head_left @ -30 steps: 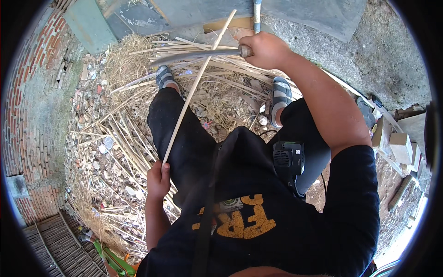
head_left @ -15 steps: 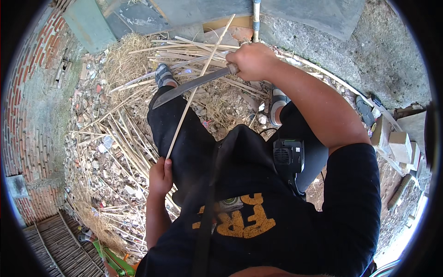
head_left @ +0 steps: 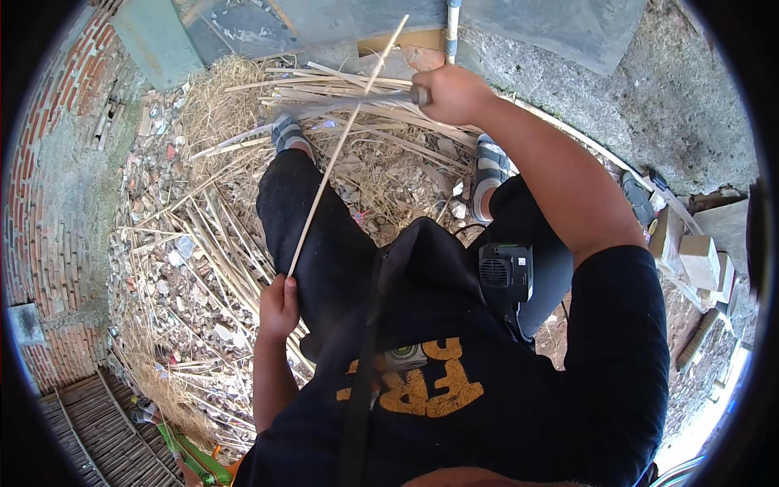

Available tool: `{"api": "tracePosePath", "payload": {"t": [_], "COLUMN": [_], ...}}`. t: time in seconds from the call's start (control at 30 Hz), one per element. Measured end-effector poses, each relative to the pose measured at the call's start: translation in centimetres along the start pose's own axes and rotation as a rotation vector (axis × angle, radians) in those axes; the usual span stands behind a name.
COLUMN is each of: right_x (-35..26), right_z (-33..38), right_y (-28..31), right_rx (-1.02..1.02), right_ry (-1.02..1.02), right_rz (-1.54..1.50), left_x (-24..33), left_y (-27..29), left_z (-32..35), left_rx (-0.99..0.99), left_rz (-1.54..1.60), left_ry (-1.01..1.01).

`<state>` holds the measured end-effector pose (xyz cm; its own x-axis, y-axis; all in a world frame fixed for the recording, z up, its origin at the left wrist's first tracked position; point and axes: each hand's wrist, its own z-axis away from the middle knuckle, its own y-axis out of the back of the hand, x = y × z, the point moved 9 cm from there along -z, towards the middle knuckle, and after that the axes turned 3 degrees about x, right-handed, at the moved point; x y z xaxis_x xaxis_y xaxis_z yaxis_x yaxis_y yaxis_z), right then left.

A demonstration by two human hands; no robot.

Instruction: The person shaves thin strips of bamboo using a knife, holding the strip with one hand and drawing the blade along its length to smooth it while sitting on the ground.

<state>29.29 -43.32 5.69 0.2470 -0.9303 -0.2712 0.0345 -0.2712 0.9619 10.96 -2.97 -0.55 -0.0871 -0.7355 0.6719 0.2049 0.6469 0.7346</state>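
My left hand is closed around the lower end of a thin pale strip, likely bamboo. The strip slants up and away across my left thigh, its far end beyond my feet. Out in front, my right hand grips the handle of a machete. Its blade points left, blurred by motion, and crosses the strip near the strip's upper part. Whether the edge touches the strip I cannot tell. Behind the blade lies a heap of split strips by my feet.
More long strips lie on the rubble ground to my left, beside dry straw. A brick wall rises at the left. Pale blocks and a brush are at the right. A small black device rests against my right thigh.
My right hand has moved slightly up and right, swinging the machete blade away from my left knee toward the far part of the strip. The strip's tip has dipped slightly left.
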Motion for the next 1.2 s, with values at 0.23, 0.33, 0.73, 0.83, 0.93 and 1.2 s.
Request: {"api": "tracePosePath", "payload": {"t": [0.23,0.33,0.73,0.83,0.93,1.2], "right_x": [1.3,-2.0,-2.5,-4.5,-3.7,-4.9], "right_z": [-0.1,1.1,1.1,1.8,1.4,1.5], "right_y": [1.1,2.1,-0.6,0.7,0.6,0.3], "right_rx": [0.022,-0.096,-0.046,-0.06,-0.107,-0.09], "right_ry": [-0.108,-0.006,0.105,0.129,0.086,0.12], "right_rz": [0.011,0.101,-0.016,0.034,0.033,0.055], "left_x": [0.8,0.6,1.5,1.3,1.4,1.8], "left_y": [1.0,0.6,0.2,-0.1,-0.3,-0.2], "left_z": [0.7,1.5,1.3,1.5,1.4,1.5], "left_rx": [-0.01,-0.04,-0.001,0.089,0.117,0.078], "left_rz": [0.054,0.104,-0.122,-0.187,-0.215,-0.235], "left_ry": [0.026,0.041,0.089,0.009,-0.011,0.035]}}
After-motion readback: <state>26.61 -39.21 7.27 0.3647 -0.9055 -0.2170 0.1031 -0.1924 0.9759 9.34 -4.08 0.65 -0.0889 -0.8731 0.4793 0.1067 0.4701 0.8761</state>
